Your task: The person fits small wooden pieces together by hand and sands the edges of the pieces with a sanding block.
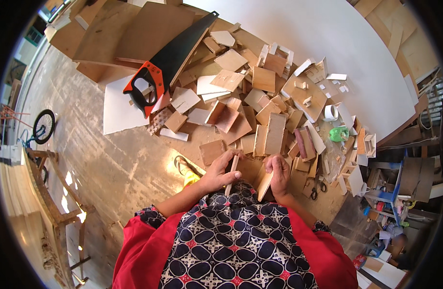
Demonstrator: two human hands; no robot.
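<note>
So left hand (216, 174) pinched a thin board (234, 164), right hand (278, 174) gripped a pale slab (265, 186) — probably comparing pieces, next move likely called for aligning edges

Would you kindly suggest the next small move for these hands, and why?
Perhaps bring both pieces together to compare: the left hand holds a thin wooden piece, the right hand a second wooden piece, with a gap between.

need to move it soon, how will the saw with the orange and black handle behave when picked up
The saw would probably lift handle-heavy: its chunky handle sits at one end of a tapering blade. The broad, flat blade may flex slightly if its tip catches. It seems unlikely to roll, given its flat shape.
</note>
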